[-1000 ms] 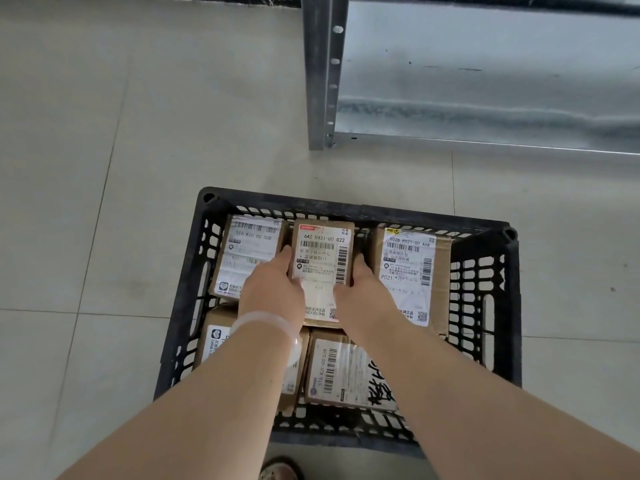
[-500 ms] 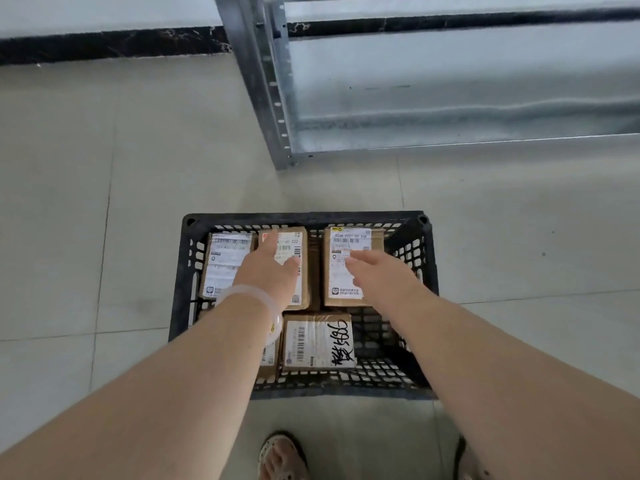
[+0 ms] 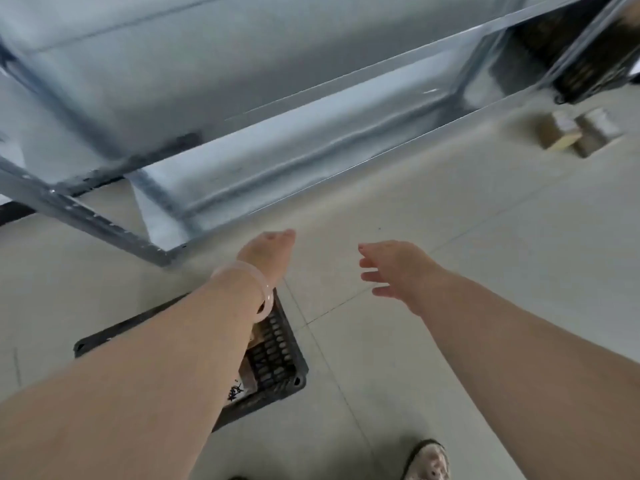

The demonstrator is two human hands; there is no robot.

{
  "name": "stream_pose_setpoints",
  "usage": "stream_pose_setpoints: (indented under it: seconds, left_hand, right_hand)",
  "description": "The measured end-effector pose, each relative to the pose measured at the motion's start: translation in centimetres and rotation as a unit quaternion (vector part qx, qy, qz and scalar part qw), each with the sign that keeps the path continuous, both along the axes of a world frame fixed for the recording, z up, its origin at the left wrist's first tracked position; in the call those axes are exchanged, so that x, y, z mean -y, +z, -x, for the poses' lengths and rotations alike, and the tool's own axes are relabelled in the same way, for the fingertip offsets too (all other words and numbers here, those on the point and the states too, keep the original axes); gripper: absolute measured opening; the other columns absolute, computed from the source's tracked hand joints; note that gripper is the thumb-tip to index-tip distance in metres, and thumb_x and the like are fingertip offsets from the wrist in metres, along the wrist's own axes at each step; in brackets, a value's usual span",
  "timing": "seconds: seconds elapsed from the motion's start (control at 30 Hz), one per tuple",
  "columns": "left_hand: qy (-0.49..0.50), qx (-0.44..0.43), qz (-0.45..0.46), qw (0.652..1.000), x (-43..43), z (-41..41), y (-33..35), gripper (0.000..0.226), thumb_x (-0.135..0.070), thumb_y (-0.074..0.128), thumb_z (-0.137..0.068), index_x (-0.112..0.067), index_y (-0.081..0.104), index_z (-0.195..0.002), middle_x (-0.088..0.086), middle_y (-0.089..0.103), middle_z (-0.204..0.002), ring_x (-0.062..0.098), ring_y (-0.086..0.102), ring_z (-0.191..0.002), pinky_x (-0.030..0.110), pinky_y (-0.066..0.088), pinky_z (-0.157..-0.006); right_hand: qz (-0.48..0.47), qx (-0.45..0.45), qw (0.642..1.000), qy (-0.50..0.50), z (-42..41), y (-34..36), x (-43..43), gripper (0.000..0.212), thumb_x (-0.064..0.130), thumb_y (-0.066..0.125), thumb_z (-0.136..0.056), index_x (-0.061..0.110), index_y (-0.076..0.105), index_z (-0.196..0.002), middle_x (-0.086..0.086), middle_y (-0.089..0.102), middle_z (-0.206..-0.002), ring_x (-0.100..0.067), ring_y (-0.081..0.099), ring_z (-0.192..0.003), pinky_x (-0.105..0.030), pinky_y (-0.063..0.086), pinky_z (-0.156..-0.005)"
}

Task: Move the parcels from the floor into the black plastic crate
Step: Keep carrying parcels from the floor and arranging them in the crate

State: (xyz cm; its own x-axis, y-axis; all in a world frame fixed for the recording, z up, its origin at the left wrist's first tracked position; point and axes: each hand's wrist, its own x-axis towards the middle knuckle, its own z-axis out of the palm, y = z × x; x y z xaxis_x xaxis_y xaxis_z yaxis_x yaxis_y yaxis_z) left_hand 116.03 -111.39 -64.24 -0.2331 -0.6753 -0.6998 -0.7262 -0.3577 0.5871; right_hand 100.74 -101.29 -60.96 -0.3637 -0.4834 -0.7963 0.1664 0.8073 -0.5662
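Note:
The black plastic crate [image 3: 277, 348] sits on the floor at lower left, mostly hidden under my left forearm; a strip of the brown parcels inside shows. My left hand [image 3: 268, 249] hangs over the floor above the crate, holding nothing, a pale bangle on its wrist. My right hand [image 3: 394, 266] is out in the air to the right, fingers spread and empty. Two brown cardboard parcels [image 3: 575, 133] with white labels lie on the floor at far upper right, well away from both hands.
A grey metal shelving rack [image 3: 242, 150] runs across the upper half, its upright post [image 3: 104, 230] near the crate. Another black crate [image 3: 588, 74] stands at the top right corner. My sandalled foot [image 3: 427, 460] shows at the bottom.
Both hands have lifted off the parcels in the crate and are empty. The view has swung right, so the crate slid to lower left and floor parcels came into sight.

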Motion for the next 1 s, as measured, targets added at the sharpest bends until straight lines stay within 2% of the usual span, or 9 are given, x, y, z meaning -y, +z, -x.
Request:
stream_pose_setpoints:
  seconds: [0.1, 0.2, 0.4, 0.5, 0.63, 0.73, 0.83, 0.93, 1.0]
  left_hand:
    - [-0.008, -0.018, 0.011, 1.000, -1.8, 7.5, 5.6, 0.032, -0.042, 0.040, -0.095, -0.022, 0.049, -0.071, 0.006, 0.065, -0.105, 0.025, 0.061, -0.100, 0.044, 0.044, -0.101]
    - [-0.025, -0.033, 0.029, 0.999, -3.3, 14.2, 10.0, 0.031, -0.039, 0.041, -0.094, -0.024, 0.049, -0.068, 0.004, 0.064, -0.100, 0.024, 0.061, -0.095, 0.042, 0.045, -0.099]
    - [-0.056, -0.086, 0.034, 0.994, -10.4, 27.6, 21.6, 0.025, -0.040, 0.041, -0.091, -0.028, 0.042, -0.069, 0.000, 0.056, -0.092, 0.020, 0.052, -0.083, 0.034, 0.042, -0.077]
    - [-0.069, -0.112, 0.025, 0.991, -14.4, 32.6, 26.9, 0.030, -0.035, 0.040, -0.094, -0.027, 0.037, -0.066, 0.001, 0.047, -0.090, 0.018, 0.042, -0.081, 0.029, 0.031, -0.064]
    - [-0.113, -0.136, 0.045, 0.983, -18.3, 38.5, 33.2, 0.031, -0.038, 0.038, -0.098, -0.023, 0.045, -0.072, 0.004, 0.057, -0.098, 0.024, 0.057, -0.093, 0.035, 0.044, -0.086]
    - [-0.147, -0.158, 0.065, 0.974, -20.3, 42.3, 38.0, 0.025, -0.037, 0.036, -0.099, -0.022, 0.055, -0.092, 0.007, 0.062, -0.114, 0.026, 0.057, -0.111, 0.040, 0.041, -0.103]
    - [-0.183, -0.181, 0.082, 0.963, -21.8, 46.2, 42.1, 0.028, -0.033, 0.033, -0.100, -0.021, 0.052, -0.082, 0.014, 0.060, -0.118, 0.027, 0.056, -0.112, 0.042, 0.041, -0.103]
    - [-0.195, -0.195, 0.091, 0.957, -23.0, 50.3, 45.0, 0.030, -0.038, 0.033, -0.099, -0.017, 0.056, -0.100, 0.011, 0.060, -0.122, 0.026, 0.057, -0.112, 0.043, 0.043, -0.101]
    - [-0.196, -0.216, 0.084, 0.953, -23.4, 53.0, 46.5, 0.031, -0.041, 0.036, -0.098, -0.018, 0.057, -0.100, 0.007, 0.062, -0.116, 0.022, 0.059, -0.103, 0.041, 0.047, -0.094]
  right_hand:
    - [0.021, -0.020, 0.999, -0.039, 6.0, 4.5, -2.8, 0.030, 0.026, 0.053, -0.097, 0.012, 0.058, -0.123, -0.010, 0.063, -0.122, -0.026, 0.062, -0.111, -0.041, 0.049, -0.094]
    - [0.027, -0.032, 0.997, -0.063, 11.5, 9.6, -5.4, 0.017, 0.024, 0.049, -0.099, 0.017, 0.057, -0.112, -0.002, 0.063, -0.109, -0.017, 0.062, -0.098, -0.037, 0.050, -0.092]
    - [0.036, -0.084, 0.984, -0.151, 23.5, 21.4, -13.3, 0.037, 0.030, 0.050, -0.096, 0.005, 0.058, -0.122, -0.010, 0.066, -0.113, -0.028, 0.063, -0.112, -0.040, 0.051, -0.094]
    - [0.038, -0.076, 0.977, -0.196, 27.7, 27.1, -17.6, 0.035, 0.030, 0.048, -0.097, 0.005, 0.057, -0.120, -0.006, 0.061, -0.100, -0.020, 0.060, -0.094, -0.034, 0.048, -0.085]
    - [0.061, -0.136, 0.964, -0.220, 32.8, 33.3, -22.0, 0.034, 0.028, 0.050, -0.095, 0.002, 0.062, -0.113, -0.007, 0.060, -0.092, -0.026, 0.063, -0.089, -0.040, 0.054, -0.085]
    - [0.068, -0.164, 0.957, -0.230, 36.0, 37.8, -24.3, 0.036, 0.020, 0.047, -0.095, -0.006, 0.059, -0.116, -0.010, 0.058, -0.091, -0.026, 0.055, -0.083, -0.043, 0.052, -0.080]
    - [0.090, -0.176, 0.950, -0.241, 38.5, 41.5, -26.1, 0.036, 0.017, 0.046, -0.096, -0.005, 0.058, -0.120, -0.011, 0.056, -0.095, -0.024, 0.053, -0.086, -0.041, 0.048, -0.078]
    - [0.116, -0.191, 0.936, -0.270, 40.8, 44.4, -27.1, 0.028, 0.027, 0.050, -0.095, 0.008, 0.064, -0.110, -0.009, 0.058, -0.097, -0.024, 0.056, -0.087, -0.042, 0.051, -0.081]
    - [0.109, -0.218, 0.929, -0.280, 42.6, 45.9, -27.3, 0.033, 0.026, 0.049, -0.094, 0.002, 0.064, -0.110, -0.010, 0.059, -0.095, -0.028, 0.061, -0.088, -0.041, 0.051, -0.079]
